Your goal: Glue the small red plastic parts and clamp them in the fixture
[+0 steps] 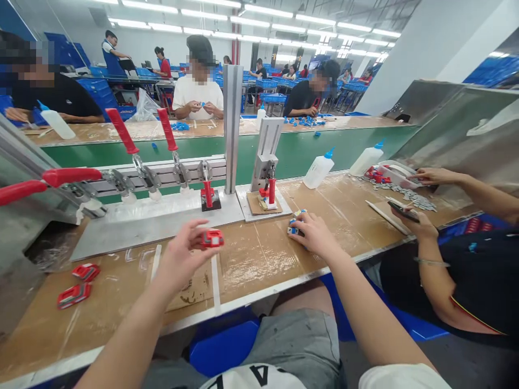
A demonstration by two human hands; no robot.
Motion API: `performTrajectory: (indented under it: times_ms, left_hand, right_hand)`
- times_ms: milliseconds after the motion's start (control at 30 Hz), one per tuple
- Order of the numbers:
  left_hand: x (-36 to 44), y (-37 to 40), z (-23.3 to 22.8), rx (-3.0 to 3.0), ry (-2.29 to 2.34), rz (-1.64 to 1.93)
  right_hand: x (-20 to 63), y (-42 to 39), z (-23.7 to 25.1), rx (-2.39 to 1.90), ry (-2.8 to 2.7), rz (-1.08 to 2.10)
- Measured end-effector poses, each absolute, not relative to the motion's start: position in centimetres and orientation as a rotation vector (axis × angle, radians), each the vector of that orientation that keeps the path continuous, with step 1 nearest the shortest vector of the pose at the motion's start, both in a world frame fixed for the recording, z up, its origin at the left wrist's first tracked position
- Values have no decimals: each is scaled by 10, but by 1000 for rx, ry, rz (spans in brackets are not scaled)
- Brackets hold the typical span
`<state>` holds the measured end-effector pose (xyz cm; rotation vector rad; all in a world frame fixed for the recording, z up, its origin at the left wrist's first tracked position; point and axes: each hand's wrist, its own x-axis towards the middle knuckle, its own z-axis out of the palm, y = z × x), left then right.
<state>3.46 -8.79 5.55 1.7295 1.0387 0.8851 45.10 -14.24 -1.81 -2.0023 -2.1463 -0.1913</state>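
1. The left hand (182,256) has its grip pinched on a small red plastic part (213,237) above the table (259,265); held so lightly, it could drop.
2. The right hand (318,233) presses closed on small blue pieces (295,221); they may scatter.
3. Beyond, the toggle clamps (206,189) could nip fingers.

Two red plastic parts (79,283) lying on the brown worktop (251,259) at the left. Row of red-handled toggle clamps (138,156) on a metal plate (162,219) behind. Two white squeeze bottles (319,170) with blue caps near the green conveyor belt (300,151). Co-worker's arm (430,265) at the right, beside small grey pieces (405,192).
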Motion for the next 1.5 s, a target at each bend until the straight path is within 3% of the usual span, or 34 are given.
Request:
performTrajectory:
  times_ms: [133, 300, 400, 867, 1200, 1500]
  left_hand:
    - [98, -108, 39, 1733, 856, 668]
    - [148, -113, 18, 1680, 721, 641]
    - [158, -115, 19, 1696, 743, 617]
    - [153, -115, 22, 1801, 746, 580]
    - [151, -125, 15, 945, 366, 360]
    - [168, -138, 12, 740, 560, 427]
  right_hand:
    - [444, -142, -18, -1796, -2103, 10]
    - [413, -155, -13, -1418, -1454, 618]
    - [388, -168, -8, -1283, -1297, 775]
    - [371, -189, 4, -1226, -1526, 464]
    - [383, -186, 4, -775, -1832, 307]
    - [382, -179, 0, -590, -2000, 45]
